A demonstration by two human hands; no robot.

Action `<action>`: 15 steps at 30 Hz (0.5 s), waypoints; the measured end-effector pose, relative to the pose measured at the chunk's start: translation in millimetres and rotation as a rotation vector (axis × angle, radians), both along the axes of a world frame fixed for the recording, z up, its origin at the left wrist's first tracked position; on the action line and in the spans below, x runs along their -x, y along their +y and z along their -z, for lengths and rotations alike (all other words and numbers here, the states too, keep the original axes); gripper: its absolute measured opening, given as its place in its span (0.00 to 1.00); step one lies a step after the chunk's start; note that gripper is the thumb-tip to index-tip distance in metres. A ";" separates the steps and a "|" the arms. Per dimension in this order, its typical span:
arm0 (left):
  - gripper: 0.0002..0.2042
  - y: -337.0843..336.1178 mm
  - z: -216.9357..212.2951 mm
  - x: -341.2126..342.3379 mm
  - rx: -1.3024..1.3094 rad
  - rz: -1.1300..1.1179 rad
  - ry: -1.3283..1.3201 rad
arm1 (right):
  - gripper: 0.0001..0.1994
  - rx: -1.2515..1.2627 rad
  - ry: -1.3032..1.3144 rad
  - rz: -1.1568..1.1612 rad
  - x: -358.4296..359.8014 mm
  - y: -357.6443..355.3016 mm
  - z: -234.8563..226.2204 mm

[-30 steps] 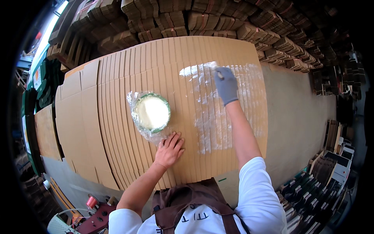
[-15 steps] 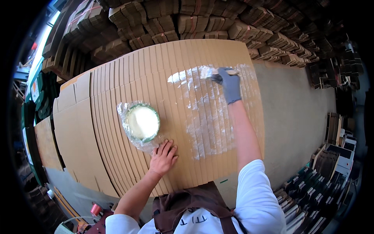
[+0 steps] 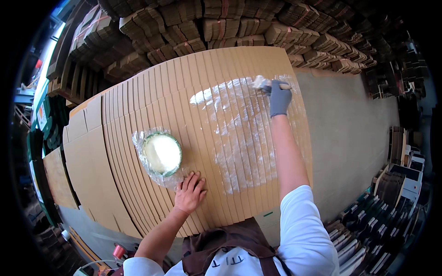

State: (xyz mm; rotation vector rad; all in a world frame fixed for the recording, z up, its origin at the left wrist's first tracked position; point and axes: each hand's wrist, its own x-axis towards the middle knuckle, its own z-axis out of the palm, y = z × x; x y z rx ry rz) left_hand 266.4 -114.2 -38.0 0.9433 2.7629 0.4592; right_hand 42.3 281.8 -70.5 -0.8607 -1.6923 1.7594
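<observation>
The right hand, in a grey glove, has its fingers closed around a brush whose pale bristles press on the far part of a wide spread of overlapping cardboard sheets fanned out across the counter. A wet, whitish film of glue covers the strips in a broad patch running from the brush back toward the person, shiny and streaked along the sheet edges. The bare left hand lies flat on the cardboard with its fingers spread, holding nothing, just beside a round green-rimmed bowl of creamy white glue that sits in crinkled clear plastic wrap. Bundles of folded boxes are stacked beyond the sheets.
</observation>
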 end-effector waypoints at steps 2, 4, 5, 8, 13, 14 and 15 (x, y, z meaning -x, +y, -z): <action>0.24 -0.8 0.2 -0.8 0.008 -0.007 0.000 | 0.08 0.173 0.066 0.047 2.0 7.5 -13.7; 0.24 0.0 1.4 -0.9 0.006 -0.010 0.000 | 0.08 -0.035 0.013 0.025 3.0 -3.7 -9.6; 0.24 0.4 1.6 -0.9 0.001 -0.010 -0.002 | 0.08 -0.188 0.007 0.016 1.9 -7.3 0.1; 0.24 -0.1 1.6 -0.7 0.006 -0.009 0.004 | 0.09 -0.084 0.029 0.039 3.2 5.0 -2.3; 0.25 1.5 0.5 -1.5 0.019 -0.012 0.006 | 0.08 -0.146 -0.057 0.069 2.2 11.9 -0.4; 0.25 1.6 0.8 -1.0 0.019 -0.008 0.011 | 0.08 -0.191 -0.072 0.081 3.2 11.5 1.3; 0.25 1.4 0.8 -0.7 0.020 -0.004 0.016 | 0.08 -0.127 -0.051 0.118 2.4 25.3 -3.6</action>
